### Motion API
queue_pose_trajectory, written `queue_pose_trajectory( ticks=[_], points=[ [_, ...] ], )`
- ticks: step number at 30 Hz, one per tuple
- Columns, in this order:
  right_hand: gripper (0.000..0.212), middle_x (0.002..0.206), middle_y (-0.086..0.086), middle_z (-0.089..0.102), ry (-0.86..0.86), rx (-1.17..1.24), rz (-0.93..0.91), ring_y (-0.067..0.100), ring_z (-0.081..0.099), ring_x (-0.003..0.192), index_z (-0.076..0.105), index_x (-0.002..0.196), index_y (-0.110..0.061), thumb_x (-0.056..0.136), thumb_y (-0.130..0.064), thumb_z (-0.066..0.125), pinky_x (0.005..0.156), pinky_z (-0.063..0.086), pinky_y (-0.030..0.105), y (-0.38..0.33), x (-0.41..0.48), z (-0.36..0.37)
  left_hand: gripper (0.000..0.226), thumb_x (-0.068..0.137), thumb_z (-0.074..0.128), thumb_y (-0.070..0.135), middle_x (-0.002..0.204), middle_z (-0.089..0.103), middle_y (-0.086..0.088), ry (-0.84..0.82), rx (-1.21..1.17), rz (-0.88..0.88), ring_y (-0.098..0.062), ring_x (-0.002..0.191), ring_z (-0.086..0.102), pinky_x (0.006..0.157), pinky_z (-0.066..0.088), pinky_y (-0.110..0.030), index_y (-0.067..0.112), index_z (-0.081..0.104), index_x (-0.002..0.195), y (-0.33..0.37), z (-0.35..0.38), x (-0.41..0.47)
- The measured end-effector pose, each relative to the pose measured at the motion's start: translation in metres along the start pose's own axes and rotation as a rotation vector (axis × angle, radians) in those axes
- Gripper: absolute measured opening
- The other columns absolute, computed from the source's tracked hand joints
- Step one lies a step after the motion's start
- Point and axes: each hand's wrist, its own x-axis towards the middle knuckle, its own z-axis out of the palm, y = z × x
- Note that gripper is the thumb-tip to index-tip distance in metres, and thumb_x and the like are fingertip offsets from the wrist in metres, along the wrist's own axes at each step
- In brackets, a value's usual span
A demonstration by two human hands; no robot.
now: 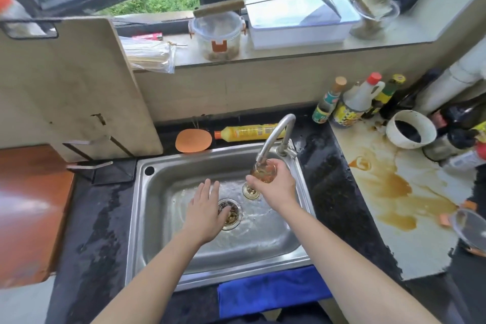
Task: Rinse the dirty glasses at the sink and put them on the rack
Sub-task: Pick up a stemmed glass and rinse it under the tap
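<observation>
- Head view, the only one; person stands at the near edge of the sink (140, 218), both forearms reaching in over the basin
- Right hand (277, 187): fingers and thumb curl round the bowl of a stemmed glass (263, 173); firm wrap, gripping from the right and near side
- Glass sits at the sink's far-right corner, its mouth right under the outlet of the tap (278, 131); amber liquid shows inside; the round foot hangs below the hand toward the basin floor; whether the foot touches the steel I cannot tell
- Long axis of the glass: near upright, rim up toward the spout, foot down and a little to the left
- Left hand (205, 208): palm down, fingers straight and slightly spread, holds nothing; hovers low beside the drain (232, 214), thumb over its rim
- Basin floor wet and rippled around the drain
- Key relation: the glass lies up and to the right of the left hand, apart from it; the right hand is the nearer one and already has it
- Judgement: rinse under way; next move likely tips the rim toward the drain
- Rack: none I can identify; a cutting board (73, 87) stands beyond the far-left corner
</observation>
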Motion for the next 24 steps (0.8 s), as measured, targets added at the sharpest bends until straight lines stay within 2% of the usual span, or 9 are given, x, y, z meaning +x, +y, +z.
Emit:
queue_pose_trajectory(
  ticks=[2, 5, 7, 10, 13, 15, 17, 21, 24],
  points=[
    [0.061, 0.115, -0.014, 0.063, 0.005, 0.085, 0.024, 0.009, 0.060, 0.107, 0.050, 0.118, -0.037, 0.073, -0.050, 0.088, 0.090, 0.045, 0.026, 0.004, 0.002, -0.003, 0.076, 0.103, 0.038, 0.052, 0.169, 0.001, -0.009, -0.005, -0.032, 0.016, -0.025, 0.156, -0.001, 0.125, 0.010, -0.041, 0.016, 0.007, 0.161, 0.008, 0.002, 0.005],
    [0.069, 0.114, -0.013, 0.069, -0.042, 0.268, 0.073, 0.009, 0.067, 0.103, 0.056, 0.121, -0.035, 0.066, -0.057, 0.089, 0.090, 0.059, 0.037, 0.005, 0.007, -0.006, 0.075, 0.102, 0.043, 0.052, 0.169, 0.008, -0.009, 0.008, -0.120, 0.034, -0.025, 0.156, 0.004, 0.125, 0.013, -0.041, 0.016, 0.013, 0.161, 0.015, 0.006, 0.010],
    [0.065, 0.115, -0.006, 0.069, -0.114, 0.396, 0.111, 0.012, 0.070, 0.101, 0.055, 0.125, -0.028, 0.073, -0.044, 0.090, 0.084, 0.062, 0.036, 0.002, 0.008, -0.009, 0.074, 0.101, 0.045, 0.053, 0.167, 0.015, -0.008, 0.012, -0.178, 0.052, -0.025, 0.155, 0.009, 0.124, 0.016, -0.041, 0.017, 0.019, 0.160, 0.018, 0.006, 0.011],
    [0.060, 0.119, 0.004, 0.067, -0.236, 0.509, 0.156, 0.019, 0.071, 0.106, 0.054, 0.128, -0.024, 0.079, -0.030, 0.088, 0.084, 0.062, 0.035, -0.001, 0.007, -0.010, 0.070, 0.100, 0.053, 0.048, 0.161, 0.032, -0.006, 0.013, -0.260, 0.100, -0.024, 0.150, 0.025, 0.120, 0.022, -0.036, 0.015, 0.029, 0.156, 0.022, 0.002, 0.011],
    [0.058, 0.123, 0.006, 0.066, -0.295, 0.570, 0.168, 0.022, 0.070, 0.108, 0.055, 0.127, -0.024, 0.079, -0.025, 0.088, 0.085, 0.063, 0.037, -0.003, 0.006, -0.009, 0.049, 0.100, 0.056, 0.038, 0.142, 0.057, -0.006, 0.065, -0.341, 0.089, -0.024, 0.131, 0.051, 0.108, 0.039, -0.035, 0.015, 0.050, 0.143, 0.021, -0.001, 0.013],
    [0.063, 0.122, 0.005, 0.067, -0.329, 0.554, 0.151, 0.020, 0.069, 0.110, 0.053, 0.133, -0.020, 0.080, -0.022, 0.088, 0.085, 0.063, 0.037, -0.003, 0.005, -0.008, 0.028, 0.101, 0.055, 0.033, 0.118, 0.069, -0.003, 0.116, -0.383, 0.047, -0.025, 0.108, 0.062, 0.093, 0.048, -0.037, 0.017, 0.061, 0.124, 0.018, -0.003, 0.014],
    [0.069, 0.119, 0.004, 0.069, -0.343, 0.476, 0.103, 0.018, 0.069, 0.108, 0.052, 0.135, -0.018, 0.078, -0.020, 0.089, 0.085, 0.063, 0.036, -0.004, 0.005, -0.007, 0.018, 0.102, 0.054, 0.031, 0.104, 0.071, 0.001, 0.120, -0.402, 0.022, -0.024, 0.096, 0.064, 0.084, 0.049, -0.038, 0.019, 0.063, 0.111, 0.016, -0.005, 0.014],
    [0.067, 0.118, 0.003, 0.066, -0.392, 0.350, 0.025, 0.019, 0.069, 0.104, 0.053, 0.130, -0.018, 0.075, -0.015, 0.090, 0.083, 0.063, 0.034, -0.001, 0.009, -0.007, 0.011, 0.103, 0.051, 0.033, 0.098, 0.068, 0.003, 0.088, -0.409, 0.012, -0.021, 0.090, 0.061, 0.077, 0.045, -0.035, 0.024, 0.059, 0.101, 0.014, -0.008, 0.012],
    [0.065, 0.122, 0.001, 0.066, -0.418, 0.357, 0.019, 0.020, 0.068, 0.110, 0.052, 0.129, -0.024, 0.077, -0.019, 0.090, 0.084, 0.063, 0.037, 0.000, 0.012, -0.007, 0.016, 0.102, 0.051, 0.036, 0.090, 0.063, 0.004, 0.077, -0.407, 0.013, -0.018, 0.085, 0.057, 0.072, 0.041, -0.034, 0.026, 0.053, 0.090, 0.013, -0.011, 0.012]
  ],
)
